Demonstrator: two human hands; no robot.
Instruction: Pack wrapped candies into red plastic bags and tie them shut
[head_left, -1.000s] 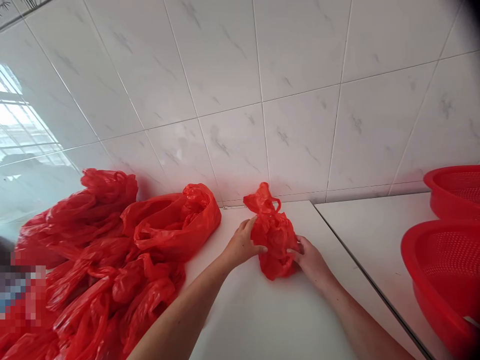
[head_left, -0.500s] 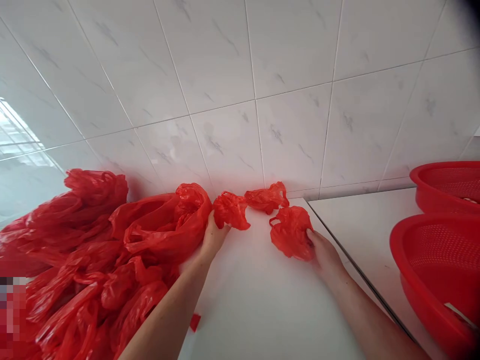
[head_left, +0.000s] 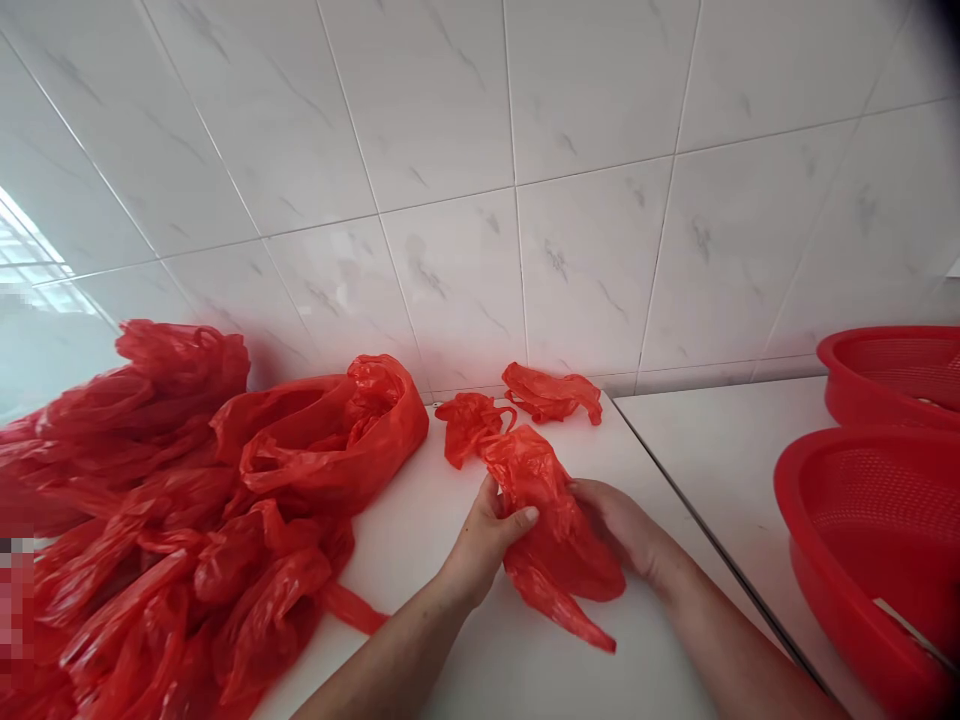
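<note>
My left hand (head_left: 484,540) pinches the edge of a crumpled red plastic bag (head_left: 551,530) above the white counter (head_left: 540,670), thumb on top of the plastic. My right hand (head_left: 619,525) grips the same bag from the right side, fingers partly hidden behind it. The bag hangs stretched between both hands, its tail trailing down toward the counter. Two other small red bags lie just beyond: one (head_left: 466,425) near the wall to the left, another (head_left: 553,393) against the wall's base.
A big heap of red plastic bags (head_left: 187,500) fills the counter's left side. Two red perforated baskets (head_left: 885,520) stand at the right. A tiled white wall (head_left: 525,200) rises behind. A seam (head_left: 690,510) divides the counter into two slabs.
The bundle held in both hands came apart into three bags. Two were left by the wall. Both hands have now come together on the third bag, nearer to me.
</note>
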